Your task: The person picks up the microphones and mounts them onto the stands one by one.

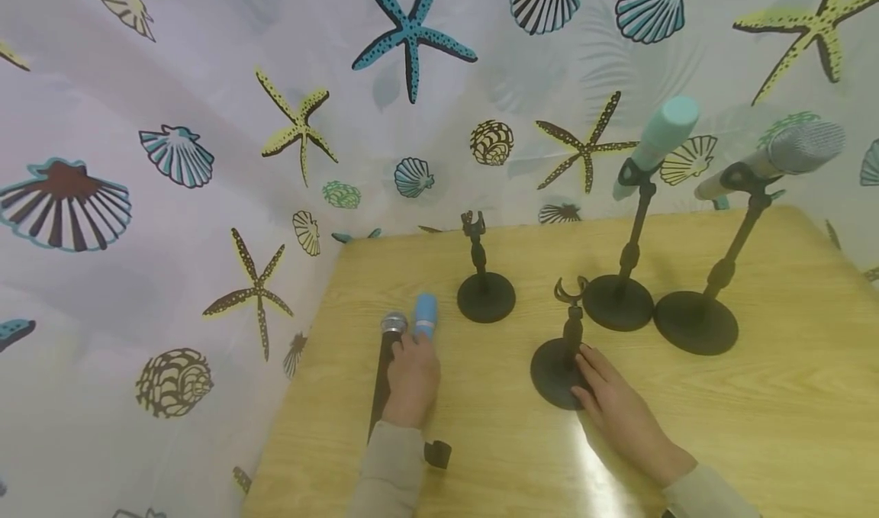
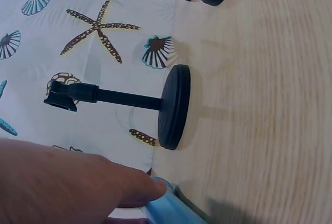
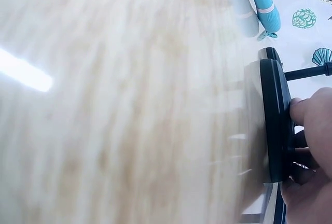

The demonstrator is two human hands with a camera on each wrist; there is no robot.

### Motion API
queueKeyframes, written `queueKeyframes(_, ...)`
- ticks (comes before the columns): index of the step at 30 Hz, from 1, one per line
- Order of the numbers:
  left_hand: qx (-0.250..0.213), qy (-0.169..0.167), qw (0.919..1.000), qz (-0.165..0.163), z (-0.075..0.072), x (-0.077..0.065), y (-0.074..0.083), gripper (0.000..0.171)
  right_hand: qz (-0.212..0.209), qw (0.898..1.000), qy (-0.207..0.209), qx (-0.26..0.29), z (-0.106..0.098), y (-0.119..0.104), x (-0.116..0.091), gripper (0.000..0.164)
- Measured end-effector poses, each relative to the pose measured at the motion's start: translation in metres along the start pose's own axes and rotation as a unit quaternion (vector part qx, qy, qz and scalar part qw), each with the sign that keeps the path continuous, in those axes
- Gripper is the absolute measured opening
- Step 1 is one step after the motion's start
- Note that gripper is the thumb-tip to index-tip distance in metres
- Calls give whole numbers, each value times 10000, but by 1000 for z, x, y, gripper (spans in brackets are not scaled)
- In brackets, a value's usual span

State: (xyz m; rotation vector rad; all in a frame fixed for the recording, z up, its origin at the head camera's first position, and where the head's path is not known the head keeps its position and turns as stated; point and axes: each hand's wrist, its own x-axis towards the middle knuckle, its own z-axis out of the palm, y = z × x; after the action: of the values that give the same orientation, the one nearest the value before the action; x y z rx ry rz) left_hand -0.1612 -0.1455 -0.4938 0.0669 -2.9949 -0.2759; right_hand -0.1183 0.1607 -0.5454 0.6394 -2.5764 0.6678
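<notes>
My left hand grips a blue microphone at the table's left side, its fingers and thumb around the body; the left wrist view shows a fingertip on the blue microphone. Close beside it lies a black microphone with a silver mesh head, partly hidden by the hand and sleeve. My right hand holds the round base of a black microphone stand by its right edge. That stand's curved holder on top has no microphone in it. In the right wrist view, the fingers curl at the base.
Another bare microphone stand stands farther back. To the right, one stand bears a mint-green microphone and another a silver-headed microphone. A patterned curtain borders the wooden table at the back and left.
</notes>
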Motion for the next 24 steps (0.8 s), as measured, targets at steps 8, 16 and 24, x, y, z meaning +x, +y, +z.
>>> queueKeyframes(8, -1018, -482, 9924, -488, 8, 5, 7, 49, -7, 10000, 7, -60, -4, 1, 0, 52)
queueKeyframes(16, -1506, -1184, 9790, -700, 9, 6, 11, 55, -32, 9997, -239, -31, -5, -2, -6, 53)
queueKeyframes(24, -2410, -1753, 9523, -657, 10, 3, 16, 52, -214, 9998, -16, -37, -1, -1, -13, 54)
